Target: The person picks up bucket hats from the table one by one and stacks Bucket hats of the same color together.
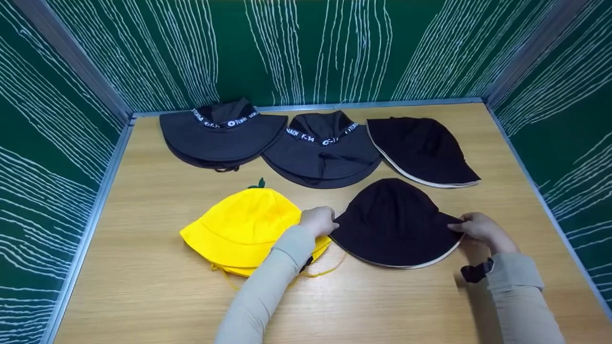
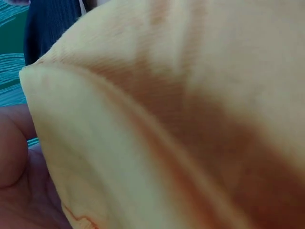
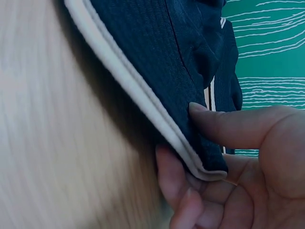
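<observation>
A black bucket hat with a white brim edge (image 1: 394,229) lies at the front right. My right hand (image 1: 483,230) pinches its right brim corner; in the right wrist view the thumb of the hand (image 3: 238,167) lies on the dark cloth (image 3: 143,52), fingers beneath. At its left corner is my left hand (image 1: 318,221), fingers curled at the brim. Under my left forearm lies a yellow hat (image 1: 244,220) with a green leaf tip and yellow cords. Yellow cloth (image 2: 190,119) fills most of the left wrist view, hiding part of my left hand (image 2: 28,176).
Behind stand a dark grey hat with a lettered band (image 1: 220,138) at the left, a similar one (image 1: 325,162) in the middle, and another black hat (image 1: 420,148) at the right. Green walls with white lines enclose the wooden table (image 1: 138,267).
</observation>
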`<action>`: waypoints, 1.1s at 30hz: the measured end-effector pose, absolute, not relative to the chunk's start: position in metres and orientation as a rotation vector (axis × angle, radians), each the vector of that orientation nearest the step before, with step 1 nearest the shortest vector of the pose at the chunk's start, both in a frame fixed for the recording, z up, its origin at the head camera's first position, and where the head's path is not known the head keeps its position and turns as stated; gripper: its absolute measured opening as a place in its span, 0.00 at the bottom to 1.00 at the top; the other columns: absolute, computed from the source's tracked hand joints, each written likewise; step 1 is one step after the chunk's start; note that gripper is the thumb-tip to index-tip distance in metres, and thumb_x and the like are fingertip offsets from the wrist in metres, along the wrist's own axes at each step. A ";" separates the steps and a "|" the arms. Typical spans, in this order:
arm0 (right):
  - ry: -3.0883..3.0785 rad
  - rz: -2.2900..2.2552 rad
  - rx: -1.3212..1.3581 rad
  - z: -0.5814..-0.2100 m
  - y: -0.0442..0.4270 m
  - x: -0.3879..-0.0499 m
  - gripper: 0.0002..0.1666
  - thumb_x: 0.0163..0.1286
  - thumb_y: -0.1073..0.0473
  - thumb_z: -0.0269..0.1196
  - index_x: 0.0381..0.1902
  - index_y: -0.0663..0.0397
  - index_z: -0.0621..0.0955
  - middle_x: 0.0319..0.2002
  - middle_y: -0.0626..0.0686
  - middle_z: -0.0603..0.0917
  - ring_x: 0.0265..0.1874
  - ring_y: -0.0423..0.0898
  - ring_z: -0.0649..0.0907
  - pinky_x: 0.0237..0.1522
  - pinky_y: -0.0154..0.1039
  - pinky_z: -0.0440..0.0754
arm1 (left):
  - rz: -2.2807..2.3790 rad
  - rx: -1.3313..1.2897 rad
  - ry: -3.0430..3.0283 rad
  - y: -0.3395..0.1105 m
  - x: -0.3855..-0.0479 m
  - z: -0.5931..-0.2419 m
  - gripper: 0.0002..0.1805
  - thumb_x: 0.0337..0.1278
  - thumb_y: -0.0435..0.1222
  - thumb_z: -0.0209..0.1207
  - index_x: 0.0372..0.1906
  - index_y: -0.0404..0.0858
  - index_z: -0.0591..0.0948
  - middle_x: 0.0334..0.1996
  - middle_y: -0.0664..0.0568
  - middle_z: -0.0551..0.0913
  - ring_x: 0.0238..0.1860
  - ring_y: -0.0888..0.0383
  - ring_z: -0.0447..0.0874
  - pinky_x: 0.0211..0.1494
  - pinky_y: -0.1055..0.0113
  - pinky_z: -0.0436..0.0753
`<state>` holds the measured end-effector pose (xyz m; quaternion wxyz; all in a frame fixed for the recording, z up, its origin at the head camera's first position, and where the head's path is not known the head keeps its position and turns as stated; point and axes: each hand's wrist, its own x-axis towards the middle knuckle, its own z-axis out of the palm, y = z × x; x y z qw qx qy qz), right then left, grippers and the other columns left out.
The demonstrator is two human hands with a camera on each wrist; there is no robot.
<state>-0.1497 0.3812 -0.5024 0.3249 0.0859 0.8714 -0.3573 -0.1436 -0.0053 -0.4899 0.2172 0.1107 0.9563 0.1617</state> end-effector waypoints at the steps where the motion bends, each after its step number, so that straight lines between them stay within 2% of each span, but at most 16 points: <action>1: 2.283 -0.935 0.230 -0.502 0.381 -0.150 0.22 0.69 0.54 0.57 0.44 0.72 0.71 0.36 0.54 0.78 0.32 0.41 0.79 0.37 0.35 0.78 | 0.445 0.306 2.651 -0.005 -0.143 -0.490 0.12 0.60 0.45 0.58 0.33 0.40 0.82 0.35 0.51 0.86 0.41 0.54 0.83 0.45 0.61 0.77; 4: 2.294 -0.906 0.238 -0.501 0.382 -0.150 0.26 0.68 0.53 0.57 0.47 0.75 0.70 0.38 0.58 0.79 0.34 0.44 0.79 0.39 0.37 0.78 | 0.433 0.305 2.664 -0.004 -0.142 -0.489 0.12 0.60 0.45 0.58 0.32 0.41 0.82 0.35 0.52 0.86 0.41 0.54 0.83 0.44 0.61 0.77; 7: 2.311 -0.851 0.238 -0.500 0.383 -0.150 0.35 0.68 0.51 0.57 0.53 0.83 0.66 0.45 0.70 0.77 0.40 0.51 0.79 0.45 0.43 0.77 | 0.427 0.303 2.669 -0.003 -0.142 -0.488 0.12 0.60 0.46 0.58 0.33 0.41 0.82 0.35 0.52 0.86 0.41 0.54 0.83 0.45 0.61 0.77; 10: 2.306 -0.820 0.252 -0.499 0.383 -0.150 0.44 0.68 0.49 0.57 0.60 0.86 0.57 0.54 0.79 0.68 0.48 0.60 0.77 0.52 0.50 0.76 | 0.432 0.301 2.666 -0.003 -0.141 -0.488 0.12 0.61 0.45 0.57 0.35 0.41 0.82 0.36 0.51 0.86 0.42 0.54 0.83 0.47 0.60 0.76; 14: 2.287 -0.823 0.268 -0.499 0.382 -0.150 0.49 0.68 0.50 0.57 0.63 0.88 0.49 0.60 0.83 0.58 0.55 0.65 0.73 0.55 0.51 0.75 | 0.440 0.297 2.662 -0.002 -0.141 -0.489 0.13 0.62 0.45 0.56 0.34 0.39 0.82 0.35 0.50 0.86 0.42 0.52 0.83 0.49 0.57 0.75; 17: 2.307 -0.823 0.255 -0.499 0.381 -0.149 0.46 0.68 0.51 0.56 0.62 0.88 0.54 0.58 0.83 0.62 0.51 0.63 0.76 0.50 0.47 0.79 | 0.453 0.290 2.669 -0.002 -0.142 -0.490 0.15 0.63 0.46 0.55 0.32 0.38 0.83 0.33 0.48 0.86 0.39 0.51 0.83 0.47 0.57 0.77; 20: 2.338 -0.810 0.230 -0.497 0.380 -0.147 0.44 0.68 0.51 0.56 0.60 0.89 0.56 0.56 0.83 0.64 0.45 0.59 0.79 0.44 0.43 0.81 | 0.503 0.278 2.675 -0.002 -0.143 -0.489 0.17 0.63 0.47 0.54 0.28 0.38 0.82 0.29 0.49 0.84 0.34 0.52 0.82 0.40 0.60 0.78; 22: 2.346 -0.815 0.220 -0.496 0.381 -0.146 0.45 0.68 0.50 0.56 0.60 0.90 0.56 0.54 0.83 0.66 0.42 0.57 0.81 0.42 0.41 0.81 | 0.559 0.267 2.667 -0.002 -0.145 -0.486 0.17 0.63 0.47 0.54 0.25 0.40 0.79 0.24 0.52 0.80 0.29 0.54 0.79 0.33 0.64 0.75; 24: 2.364 -0.812 0.209 -0.495 0.381 -0.146 0.42 0.68 0.49 0.57 0.57 0.88 0.61 0.49 0.80 0.71 0.38 0.53 0.81 0.39 0.39 0.81 | 0.629 0.265 2.663 -0.002 -0.147 -0.482 0.16 0.63 0.46 0.54 0.22 0.42 0.75 0.20 0.55 0.73 0.25 0.57 0.73 0.29 0.67 0.70; 26: 2.385 -0.801 0.199 -0.493 0.382 -0.147 0.38 0.68 0.48 0.56 0.53 0.84 0.67 0.42 0.72 0.77 0.35 0.50 0.80 0.36 0.38 0.79 | 0.688 0.271 2.661 -0.002 -0.148 -0.477 0.15 0.64 0.45 0.54 0.24 0.42 0.74 0.21 0.55 0.72 0.26 0.58 0.71 0.30 0.68 0.69; 29: 2.426 -0.769 0.188 -0.489 0.382 -0.150 0.32 0.68 0.46 0.55 0.45 0.78 0.72 0.34 0.59 0.78 0.31 0.47 0.78 0.33 0.37 0.76 | 0.765 0.301 2.670 -0.003 -0.147 -0.470 0.12 0.64 0.43 0.53 0.30 0.40 0.78 0.26 0.53 0.78 0.29 0.57 0.73 0.34 0.68 0.72; 31: 2.443 -0.749 0.186 -0.485 0.382 -0.154 0.31 0.69 0.46 0.54 0.43 0.76 0.73 0.32 0.57 0.77 0.31 0.48 0.76 0.32 0.38 0.74 | 0.810 0.319 2.670 -0.003 -0.146 -0.466 0.12 0.65 0.43 0.53 0.36 0.39 0.80 0.33 0.51 0.82 0.32 0.57 0.75 0.39 0.67 0.75; 33: 2.464 -0.736 0.191 -0.481 0.383 -0.158 0.30 0.70 0.46 0.52 0.43 0.75 0.72 0.33 0.58 0.77 0.32 0.49 0.76 0.32 0.38 0.75 | 0.869 0.332 2.657 -0.003 -0.145 -0.463 0.12 0.65 0.43 0.53 0.38 0.39 0.80 0.35 0.50 0.83 0.33 0.56 0.77 0.39 0.67 0.76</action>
